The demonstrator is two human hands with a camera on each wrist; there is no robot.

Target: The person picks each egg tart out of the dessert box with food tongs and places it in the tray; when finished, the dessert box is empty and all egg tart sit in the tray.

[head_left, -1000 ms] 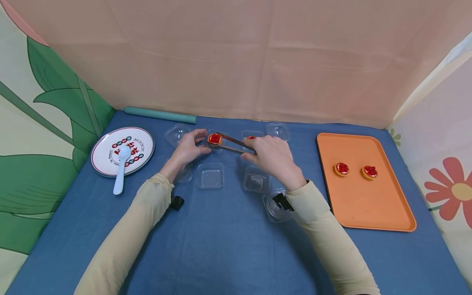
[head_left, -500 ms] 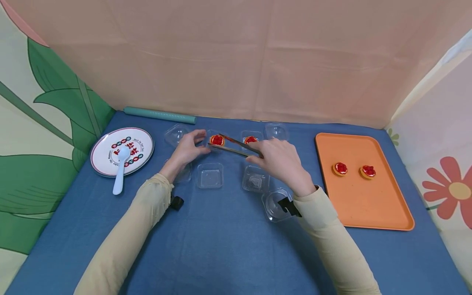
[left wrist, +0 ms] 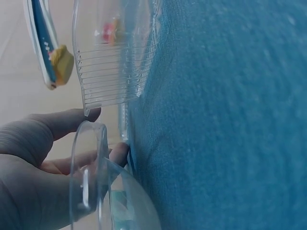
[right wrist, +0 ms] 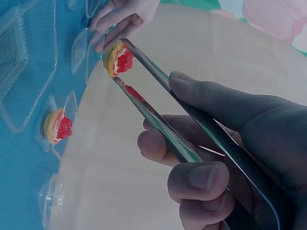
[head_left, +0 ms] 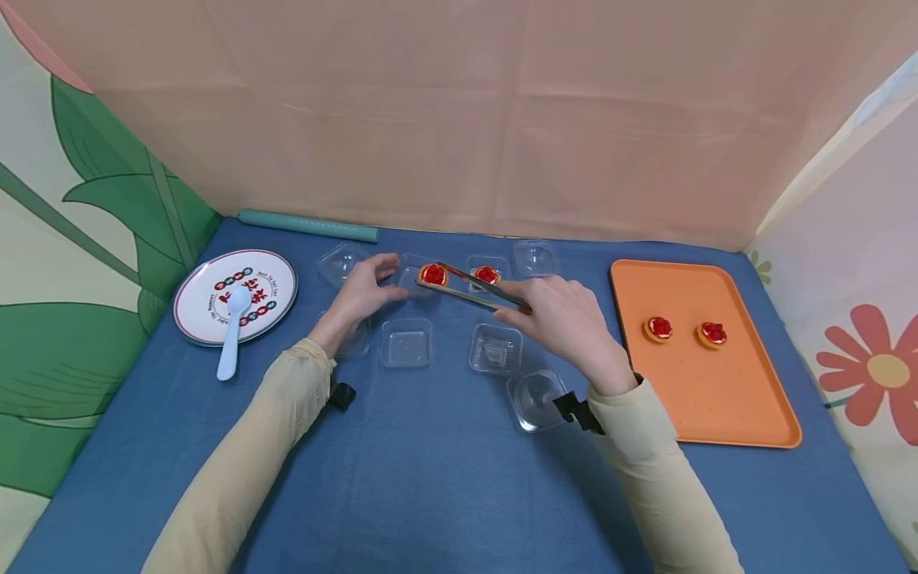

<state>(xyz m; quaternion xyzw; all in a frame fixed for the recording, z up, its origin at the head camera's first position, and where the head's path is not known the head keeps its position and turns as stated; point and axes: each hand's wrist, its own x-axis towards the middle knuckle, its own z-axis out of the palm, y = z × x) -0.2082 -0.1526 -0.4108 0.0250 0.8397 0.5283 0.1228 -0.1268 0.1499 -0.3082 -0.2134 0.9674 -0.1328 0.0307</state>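
My right hand (head_left: pixel 562 323) grips metal tongs (right wrist: pixel 158 120), their tips pinching a small red-topped tart (right wrist: pixel 120 60). In the left wrist view that tart hangs apart from the blue cloth, beside a clear plastic box (left wrist: pixel 108 81). My left hand (head_left: pixel 364 293) rests at the left edge of this box, fingers spread and thumb near its corner; whether it touches the box is hard to tell. A second tart (head_left: pixel 487 275) sits in another clear box (head_left: pixel 502 261) just to the right, under the line of the tongs.
Several clear boxes and lids, including an open box (head_left: pixel 406 343) and a lid (head_left: pixel 536 399), lie around. An orange tray (head_left: pixel 724 399) with two tarts (head_left: pixel 657 329) is at right. At left, a plate (head_left: pixel 194 307) bears a light-blue spoon (head_left: pixel 231 343); a teal roller (head_left: pixel 308 226) lies behind.
The right hand and tongs have shifted rightward and slightly nearer, carrying the pinched tart. The second tart, partly covered before, is now in plain view. The left hand stays nearly still.
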